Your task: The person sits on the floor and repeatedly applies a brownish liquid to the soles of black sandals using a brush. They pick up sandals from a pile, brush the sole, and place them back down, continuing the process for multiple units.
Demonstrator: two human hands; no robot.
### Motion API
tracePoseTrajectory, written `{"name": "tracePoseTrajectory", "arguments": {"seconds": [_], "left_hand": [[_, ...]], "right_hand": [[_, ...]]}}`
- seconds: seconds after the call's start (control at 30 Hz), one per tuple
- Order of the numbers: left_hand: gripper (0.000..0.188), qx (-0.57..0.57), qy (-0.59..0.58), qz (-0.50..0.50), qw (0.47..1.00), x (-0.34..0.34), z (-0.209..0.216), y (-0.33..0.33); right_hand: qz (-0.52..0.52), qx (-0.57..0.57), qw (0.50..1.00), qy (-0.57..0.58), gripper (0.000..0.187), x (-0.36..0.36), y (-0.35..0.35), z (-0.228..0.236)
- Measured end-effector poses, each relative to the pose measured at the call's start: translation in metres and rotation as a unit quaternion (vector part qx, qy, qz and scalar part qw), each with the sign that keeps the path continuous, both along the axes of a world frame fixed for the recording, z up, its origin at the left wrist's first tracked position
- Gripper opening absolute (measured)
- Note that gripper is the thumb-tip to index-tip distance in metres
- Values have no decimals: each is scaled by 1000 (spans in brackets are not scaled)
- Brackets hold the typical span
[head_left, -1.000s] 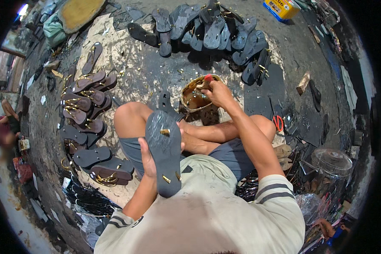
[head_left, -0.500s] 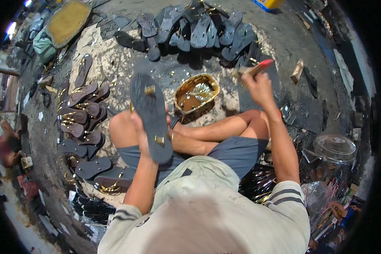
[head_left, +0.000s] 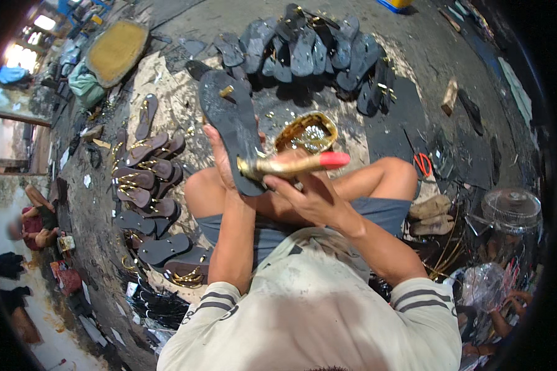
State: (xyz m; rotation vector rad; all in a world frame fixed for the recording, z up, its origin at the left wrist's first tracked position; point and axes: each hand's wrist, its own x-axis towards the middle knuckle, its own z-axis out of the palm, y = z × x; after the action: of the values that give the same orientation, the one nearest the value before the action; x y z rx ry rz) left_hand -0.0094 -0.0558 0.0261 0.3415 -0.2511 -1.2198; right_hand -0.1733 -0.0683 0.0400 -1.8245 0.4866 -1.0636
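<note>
The left hand (head_left: 221,157) curls round the dark sole (head_left: 226,117), left of the right hand (head_left: 315,198), which pinches a brush (head_left: 297,164). It looks like brushing wet stuff on. That calls for a steady left hand and small strokes. The tub (head_left: 332,128) sits past the right hand.

The floor (head_left: 408,46) holds sandals (head_left: 135,178), a tub (head_left: 296,128), red-handled scissors (head_left: 423,165).
</note>
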Motion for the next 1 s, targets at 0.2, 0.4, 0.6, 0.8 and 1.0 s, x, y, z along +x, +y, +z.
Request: {"name": "tracePoseTrajectory", "arguments": {"seconds": [0.2, 0.4, 0.6, 0.8, 1.0], "left_hand": [[58, -88, 186, -103, 973, -23, -19, -3], [64, -60, 189, -126, 972, -3, -9, -3], [70, -64, 3, -110, 992, 65, -12, -22], [63, 175, -218, 160, 947, 166, 19, -35], [44, 220, -124, -12, 968, 181, -63, -73]], "right_hand": [[18, -151, 988, 35, 20, 32, -71, 27], [77, -248, 965, 21, 26, 37, -71, 12], [157, -154, 975, 3, 24, 51, -68, 32], [-48, 86, 995, 25, 23, 26, -114, 66], [-244, 265, 899, -251, 26, -119, -137, -24]]}}
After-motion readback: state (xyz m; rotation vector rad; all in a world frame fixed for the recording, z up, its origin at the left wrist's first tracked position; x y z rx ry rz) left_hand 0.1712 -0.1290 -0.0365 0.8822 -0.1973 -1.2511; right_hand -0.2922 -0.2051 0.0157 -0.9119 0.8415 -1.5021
